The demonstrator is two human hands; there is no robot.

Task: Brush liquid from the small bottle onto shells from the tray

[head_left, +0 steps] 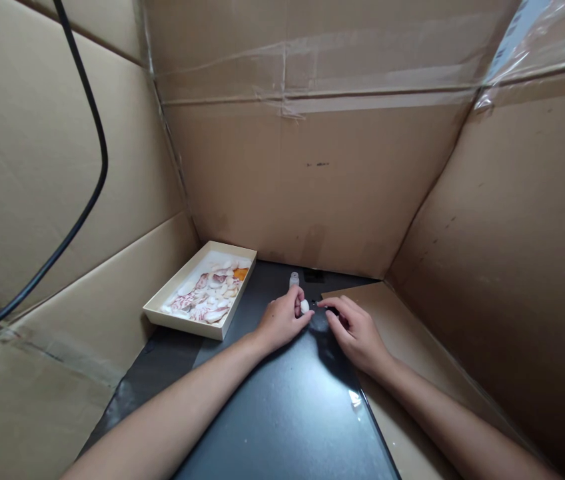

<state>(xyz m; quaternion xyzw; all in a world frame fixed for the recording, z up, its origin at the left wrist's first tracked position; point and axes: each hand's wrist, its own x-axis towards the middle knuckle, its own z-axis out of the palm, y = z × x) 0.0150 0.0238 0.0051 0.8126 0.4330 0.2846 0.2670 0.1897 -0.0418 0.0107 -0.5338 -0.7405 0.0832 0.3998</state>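
Note:
My left hand (282, 316) is closed on a small, rounded white piece (304, 307), held near the fingertips; it may be a shell, but it is too small to be sure. Just beyond those fingers a small clear bottle (294, 279) stands on the dark tabletop (282, 413). My right hand (357, 331) hovers to the right, index finger reaching toward the left hand and thumb apart from it. Tiny dark specks (314, 303) show by that index fingertip, too small to name. No held object is visible in the right hand.
At the left, a shallow cream box (182, 325) holds many shells (212, 290) and an orange piece (240, 273). Cardboard walls (282, 180) enclose the back and both sides. A flat cardboard sheet (412, 353) lies at the right. A black cable (100, 147) hangs at the upper left.

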